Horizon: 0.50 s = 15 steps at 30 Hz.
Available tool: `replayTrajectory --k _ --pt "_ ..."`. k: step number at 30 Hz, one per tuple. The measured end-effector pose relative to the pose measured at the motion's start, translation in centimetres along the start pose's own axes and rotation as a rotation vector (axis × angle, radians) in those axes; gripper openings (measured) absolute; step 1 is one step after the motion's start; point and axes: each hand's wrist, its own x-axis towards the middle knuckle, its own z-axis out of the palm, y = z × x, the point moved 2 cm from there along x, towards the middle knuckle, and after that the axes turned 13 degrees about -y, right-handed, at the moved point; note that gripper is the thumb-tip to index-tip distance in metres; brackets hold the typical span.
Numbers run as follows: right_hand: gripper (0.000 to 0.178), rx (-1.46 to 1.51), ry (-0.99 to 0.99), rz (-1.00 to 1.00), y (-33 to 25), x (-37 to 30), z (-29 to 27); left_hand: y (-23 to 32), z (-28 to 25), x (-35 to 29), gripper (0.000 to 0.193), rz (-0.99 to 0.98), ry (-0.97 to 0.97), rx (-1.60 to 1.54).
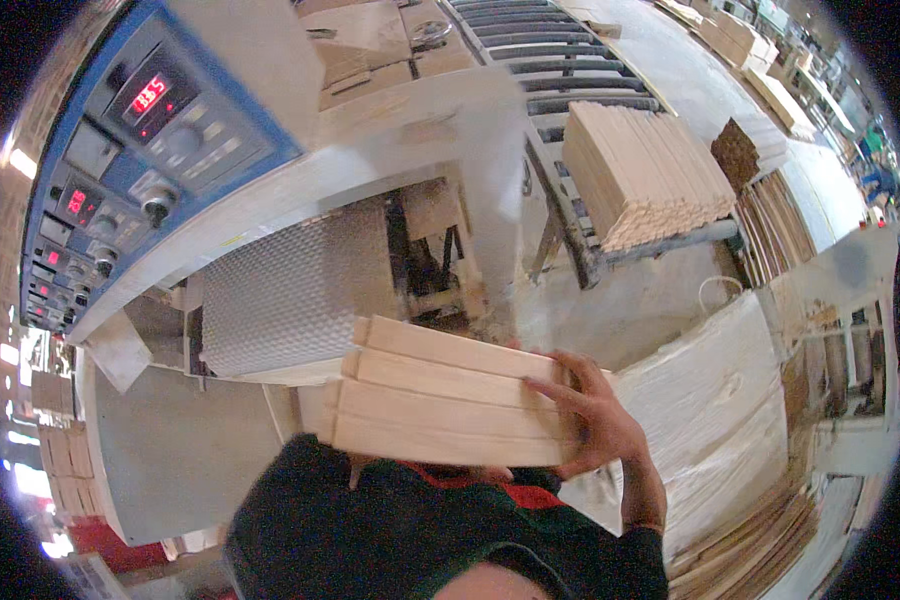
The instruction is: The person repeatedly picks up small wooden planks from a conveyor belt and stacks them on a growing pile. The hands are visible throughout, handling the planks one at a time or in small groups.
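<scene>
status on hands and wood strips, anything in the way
Right hand: gripping wood strips, right end. Left hand: mostly hidden by strips, grip unclear. Nothing visibly blocking the strips.

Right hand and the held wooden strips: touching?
Touching: the head view shows the right hand with its fingers over the right end of the wooden strips.

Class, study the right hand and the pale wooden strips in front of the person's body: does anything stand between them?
Nothing visible does: the right hand is in direct contact with the wooden strips, its fingers lying over their right end. The strips' underside is hidden.
</scene>
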Motion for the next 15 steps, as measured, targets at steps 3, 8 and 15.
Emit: replayTrajectory --k 3,8,15 --pt "0.11 0.032 0.022 0.032 -2.3 6.0 6.8 1.6 -5.0 -6.1 0.085 -0.141 0.175 -0.374" --pt "0.107 -0.144 0.222 0.214 -2.9 19.3 16.9 4.0 -17.6 -9.1 0.081 0.181 0.609 -1.082" --pt "0.113 -0.204 0.426 0.644 -4.3 32.6 23.3 1.5 -25.0 -14.2 0.072 0.378 0.629 -0.719"
